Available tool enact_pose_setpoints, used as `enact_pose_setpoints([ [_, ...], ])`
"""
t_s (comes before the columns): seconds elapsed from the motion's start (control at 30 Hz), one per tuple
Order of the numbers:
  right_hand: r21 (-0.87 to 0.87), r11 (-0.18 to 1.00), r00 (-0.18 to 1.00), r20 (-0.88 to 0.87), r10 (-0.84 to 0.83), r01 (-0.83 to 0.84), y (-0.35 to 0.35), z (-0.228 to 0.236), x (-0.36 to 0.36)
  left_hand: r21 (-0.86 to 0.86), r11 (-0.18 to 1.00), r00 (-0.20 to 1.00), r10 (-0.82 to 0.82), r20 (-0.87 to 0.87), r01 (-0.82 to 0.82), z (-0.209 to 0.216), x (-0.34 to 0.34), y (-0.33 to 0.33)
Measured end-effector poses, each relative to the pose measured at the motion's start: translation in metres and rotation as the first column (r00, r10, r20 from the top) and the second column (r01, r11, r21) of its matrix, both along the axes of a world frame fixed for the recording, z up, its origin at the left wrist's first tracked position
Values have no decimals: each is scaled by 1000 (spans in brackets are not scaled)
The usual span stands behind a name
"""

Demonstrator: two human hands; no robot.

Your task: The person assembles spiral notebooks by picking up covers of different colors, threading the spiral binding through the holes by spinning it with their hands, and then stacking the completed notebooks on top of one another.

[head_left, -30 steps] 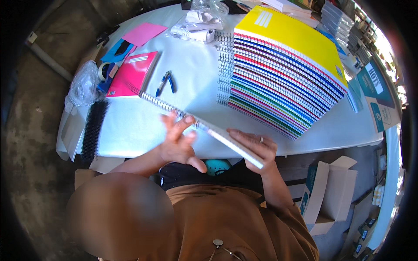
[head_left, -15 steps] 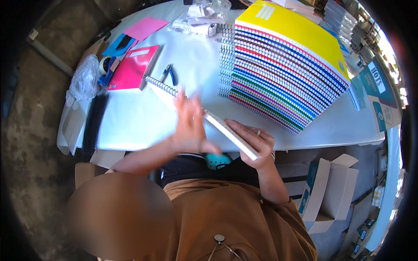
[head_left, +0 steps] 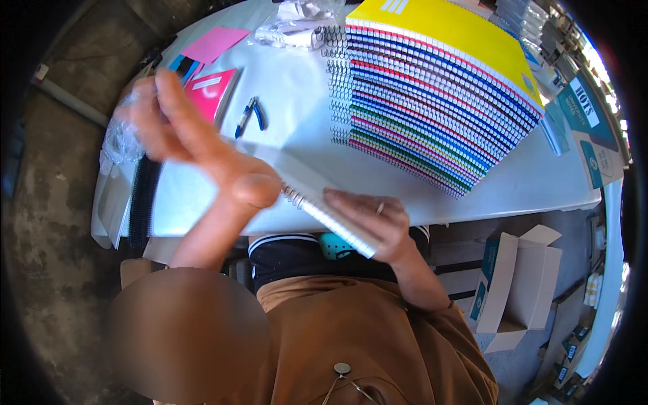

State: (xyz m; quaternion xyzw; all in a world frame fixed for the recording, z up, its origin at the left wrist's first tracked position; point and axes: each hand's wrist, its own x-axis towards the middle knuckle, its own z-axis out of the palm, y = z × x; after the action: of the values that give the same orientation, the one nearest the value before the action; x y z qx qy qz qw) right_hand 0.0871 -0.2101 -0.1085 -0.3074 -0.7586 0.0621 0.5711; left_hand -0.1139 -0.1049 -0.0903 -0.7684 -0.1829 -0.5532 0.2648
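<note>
My right hand (head_left: 374, 223) grips the near end of a notebook (head_left: 334, 226), whose spine tilts from upper left down to lower right. A wire spiral (head_left: 294, 196) runs through the upper part of the spine holes. My left hand (head_left: 196, 138), blurred by motion, is raised over the left of the table with fingers stretched out and nothing seen in them. Partly behind it lies a red-pink notebook (head_left: 214, 91). Blue-handled pliers (head_left: 247, 116) rest on the table just right of that hand.
A tall stack of spiral notebooks with a yellow top cover (head_left: 439, 34) stands at right. Black coils (head_left: 143, 202) and a clear plastic bag (head_left: 121, 148) lie at the left edge. Further boxes include a teal-and-brown one (head_left: 587, 131) and an open carton (head_left: 523, 290) on the floor.
My left hand has left the notebook's spine and swung up and left. The notebook has shifted slightly down and left with my right hand, its spine now turned more toward view.
</note>
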Motion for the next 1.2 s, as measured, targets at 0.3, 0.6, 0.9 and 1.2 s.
enact_pose_setpoints([
  [0.3,-17,996,993,-80,83,-85,7,-1,-6,-138,988,995,-79,-59,71,14,30,-21],
  [0.6,-133,989,986,-163,44,-66,4,-6,-4,-20,999,998,-46,50,47,79,44,-2],
  [0.9,260,961,964,218,-151,91,-1,23,-36,-112,782,682,454,-573,-614,89,59,30],
  [1.2,-386,897,894,-447,23,-215,12,6,-23,-704,694,957,-72,-280,-154,126,29,-8],
])
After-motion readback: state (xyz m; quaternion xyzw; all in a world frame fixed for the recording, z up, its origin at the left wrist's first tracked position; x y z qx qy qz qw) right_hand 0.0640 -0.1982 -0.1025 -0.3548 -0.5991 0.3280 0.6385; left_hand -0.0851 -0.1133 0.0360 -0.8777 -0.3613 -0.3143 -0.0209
